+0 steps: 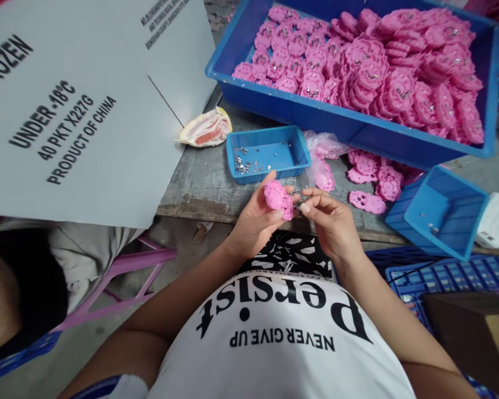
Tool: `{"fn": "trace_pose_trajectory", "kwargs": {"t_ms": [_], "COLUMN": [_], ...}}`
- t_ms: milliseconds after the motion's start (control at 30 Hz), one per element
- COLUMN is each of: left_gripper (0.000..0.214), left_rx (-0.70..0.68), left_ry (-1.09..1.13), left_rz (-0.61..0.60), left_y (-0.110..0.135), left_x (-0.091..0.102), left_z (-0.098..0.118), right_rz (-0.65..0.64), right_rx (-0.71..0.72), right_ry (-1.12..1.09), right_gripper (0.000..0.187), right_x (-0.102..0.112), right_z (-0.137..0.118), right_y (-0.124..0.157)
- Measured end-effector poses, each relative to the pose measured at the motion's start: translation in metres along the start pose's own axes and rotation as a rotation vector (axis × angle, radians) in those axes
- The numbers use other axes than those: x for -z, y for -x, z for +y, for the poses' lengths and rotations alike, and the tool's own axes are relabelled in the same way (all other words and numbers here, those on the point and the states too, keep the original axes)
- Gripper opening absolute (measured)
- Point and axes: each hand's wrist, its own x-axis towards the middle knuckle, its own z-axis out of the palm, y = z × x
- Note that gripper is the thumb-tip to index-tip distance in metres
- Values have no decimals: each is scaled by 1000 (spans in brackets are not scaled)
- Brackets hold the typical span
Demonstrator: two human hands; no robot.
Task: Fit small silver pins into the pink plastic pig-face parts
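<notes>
tiny metal bits (298,201), shapes unclear

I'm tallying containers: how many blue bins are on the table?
3: the large bin holding pink pieces, the shallow bin beyond the left hand, and the deeper bin at right. Any nested underneath would be hidden.

You have two hands (251,224) (332,224); one large blue tub (370,137); two smaller blue bins (274,173) (461,221); one fruit wedge (210,130); pink pieces (400,91) beyond counting.
</notes>
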Motion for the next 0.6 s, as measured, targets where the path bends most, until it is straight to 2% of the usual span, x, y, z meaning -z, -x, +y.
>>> {"fn": "trace_pose_trajectory", "kwargs": {"t_ms": [133,300,600], "left_gripper": [72,61,58], "left_rx": [-72,-140,-174], "left_ry": [-22,-51,-34], "left_rz": [38,1,-2], "left_y": [-1,-4,-3], "left_x": [0,1,6], "left_z": [-5,-11,-16], "right_rz": [-32,-18,-93], "right_rx": [0,-75,-82], "right_ry": [56,-38,-41], "right_gripper": [29,33,26], "right_x": [-5,-13,-16], "right_z": [1,0,3], "right_y": [1,-1,-4]}}
